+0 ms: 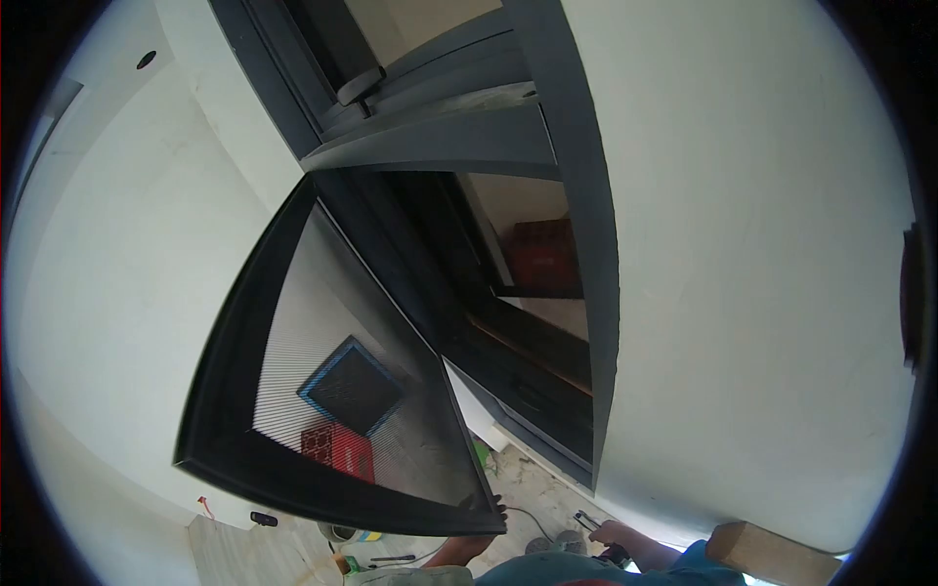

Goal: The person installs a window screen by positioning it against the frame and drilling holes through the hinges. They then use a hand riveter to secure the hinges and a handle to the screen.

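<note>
A black-framed window sash (322, 488) with ribbed or mesh-lined glass stands swung out from its dark grey frame (589, 254). At the sash's lower corner, my left hand (481, 543) is closed around the edge, its fingertips showing on the far side. My right hand (625, 537), lower right, is closed on a slim tool (587, 521) with a pale metal part, whose exact kind I cannot make out. The right palm and part of the fingers are hidden.
Through the glass show a red crate (342, 451) and a blue-edged dark panel (352, 386). A window handle (362, 89) juts out above. White walls (743, 244) flank the frame. On the floor lie a cable (532, 515) and small tools; a wooden block (767, 554) is at lower right.
</note>
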Tool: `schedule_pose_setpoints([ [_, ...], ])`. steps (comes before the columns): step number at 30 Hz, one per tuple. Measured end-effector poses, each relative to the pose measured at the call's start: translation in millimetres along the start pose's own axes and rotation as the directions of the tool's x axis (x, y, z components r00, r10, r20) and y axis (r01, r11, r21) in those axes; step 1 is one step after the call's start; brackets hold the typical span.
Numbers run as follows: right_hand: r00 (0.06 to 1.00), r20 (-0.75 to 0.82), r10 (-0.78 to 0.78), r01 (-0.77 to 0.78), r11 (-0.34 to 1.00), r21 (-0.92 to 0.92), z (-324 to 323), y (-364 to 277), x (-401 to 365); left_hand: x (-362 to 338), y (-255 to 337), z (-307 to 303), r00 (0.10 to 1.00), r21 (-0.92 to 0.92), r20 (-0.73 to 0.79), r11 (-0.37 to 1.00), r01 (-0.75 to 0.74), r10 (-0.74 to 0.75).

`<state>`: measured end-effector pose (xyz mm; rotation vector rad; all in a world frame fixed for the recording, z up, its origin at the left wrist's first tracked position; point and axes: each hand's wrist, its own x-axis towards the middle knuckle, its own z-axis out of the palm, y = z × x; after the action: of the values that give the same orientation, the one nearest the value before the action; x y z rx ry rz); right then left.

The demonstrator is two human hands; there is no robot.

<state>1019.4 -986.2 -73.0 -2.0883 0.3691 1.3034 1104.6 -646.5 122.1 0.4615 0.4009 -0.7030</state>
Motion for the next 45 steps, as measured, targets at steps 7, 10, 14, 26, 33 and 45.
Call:
schedule_pose_setpoints([
  [7, 1.0, -0.026, -0.016, 0.018, 0.996, 0.087, -1.4, 4.4, 1.6, -42.9, 25.0, 13.2, 0.999, -0.034, 0.03, 0.999, 0.035, -0.034],
  [10, 1.0, -0.016, 0.006, -0.005, 0.994, 0.105, -0.2, 6.3, 5.9, -60.2, 53.1, -10.3, 1.0, 0.03, -0.004, 0.999, 0.018, -0.018],
  [14, 1.0, -0.017, -0.004, 0.006, 0.992, 0.127, -4.1, 9.1, 3.7, -95.9, 109.8, -72.8, 0.988, 0.071, -0.026, 0.986, -0.152, 0.155],
  [26, 0.999, -0.016, -0.05, 0.052, 0.988, 0.147, 1.4, 10.3, 9.2, -159.1, 224.0, -84.0, 0.433, 0.437, -0.469, 0.628, -0.643, 0.77],
  [33, 0.902, -0.103, -0.42, 0.421, 0.907, -0.013, 23.1, -3.2, 58.7, -145.3, 262.3, -135.0, 0.395, 0.541, -0.258, 0.471, -0.697, 0.882],
  [45, 0.225, -0.677, -0.701, 0.782, 0.544, -0.304, -113.3, -288.1, -154.3, -145.1, 279.2, -100.3, 0.29, 0.578, -0.45, 0.523, -0.626, 0.845],
])
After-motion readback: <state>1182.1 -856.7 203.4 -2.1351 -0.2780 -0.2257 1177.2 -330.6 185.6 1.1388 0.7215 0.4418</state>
